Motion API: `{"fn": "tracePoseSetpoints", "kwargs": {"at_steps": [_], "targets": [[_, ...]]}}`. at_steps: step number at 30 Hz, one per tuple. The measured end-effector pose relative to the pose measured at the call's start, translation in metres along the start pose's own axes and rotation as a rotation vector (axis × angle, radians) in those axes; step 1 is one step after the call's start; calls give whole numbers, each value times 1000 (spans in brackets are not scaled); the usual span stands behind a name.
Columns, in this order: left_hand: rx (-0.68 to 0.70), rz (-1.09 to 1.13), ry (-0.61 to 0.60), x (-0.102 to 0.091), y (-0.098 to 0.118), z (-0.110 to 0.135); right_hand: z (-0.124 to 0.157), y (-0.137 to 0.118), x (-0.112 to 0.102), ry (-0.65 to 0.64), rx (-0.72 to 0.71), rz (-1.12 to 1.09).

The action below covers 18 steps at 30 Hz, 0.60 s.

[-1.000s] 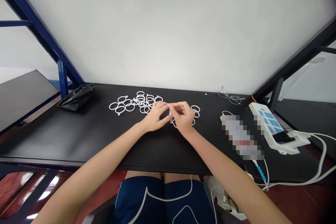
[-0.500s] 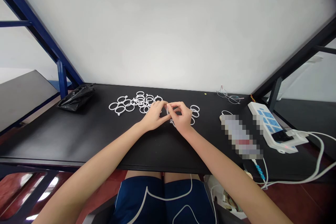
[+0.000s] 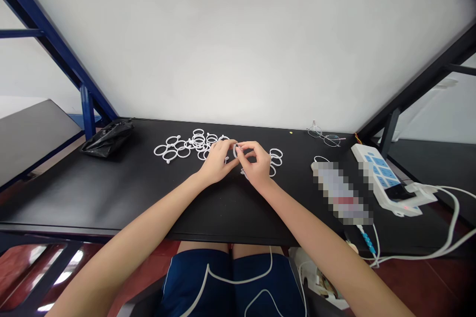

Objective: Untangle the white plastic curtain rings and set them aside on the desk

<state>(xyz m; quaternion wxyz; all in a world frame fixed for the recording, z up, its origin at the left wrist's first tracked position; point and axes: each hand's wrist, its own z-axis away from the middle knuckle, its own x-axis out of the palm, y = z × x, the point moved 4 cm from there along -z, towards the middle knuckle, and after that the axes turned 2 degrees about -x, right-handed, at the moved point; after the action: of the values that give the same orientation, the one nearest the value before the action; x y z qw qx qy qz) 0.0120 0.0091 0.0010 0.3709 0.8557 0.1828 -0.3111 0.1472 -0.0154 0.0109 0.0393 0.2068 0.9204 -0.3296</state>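
Note:
Between my two hands a white ring [image 3: 235, 150] is held nearly edge-on above the black desk. My left hand [image 3: 218, 161] grips its left side with thumb and fingers. From the other side, my right hand [image 3: 256, 162] pinches the same ring, its fingertips close to those of the left. Behind and left of my left hand lies a loose pile of white rings [image 3: 199, 141], several with small round knobs on the rim. A smaller group of white rings [image 3: 276, 153] lies to the right, partly hidden behind my right hand.
A black plastic bag [image 3: 108, 138] sits at the left rear of the desk [image 3: 148, 198]. Eyeglasses [image 3: 330, 140] lie near the wall. On the right are a blurred-out phone [image 3: 340, 193], a white power strip [image 3: 385, 178] and cables [image 3: 451, 228].
The ring between my hands has turned slightly and shows more of its curve. My fingers have shifted a little around it; the rings on the desk stay put.

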Motion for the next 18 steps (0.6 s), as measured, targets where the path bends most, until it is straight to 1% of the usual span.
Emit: {"fn": "tracePoseSetpoints", "kwargs": {"at_steps": [10, 18], "targets": [[1, -3, -6, 0, 1, 0, -1, -1, 0, -24, -9, 12], [-16, 7, -14, 2, 0, 2, -2, -1, 0, -13, -37, -8]]}}
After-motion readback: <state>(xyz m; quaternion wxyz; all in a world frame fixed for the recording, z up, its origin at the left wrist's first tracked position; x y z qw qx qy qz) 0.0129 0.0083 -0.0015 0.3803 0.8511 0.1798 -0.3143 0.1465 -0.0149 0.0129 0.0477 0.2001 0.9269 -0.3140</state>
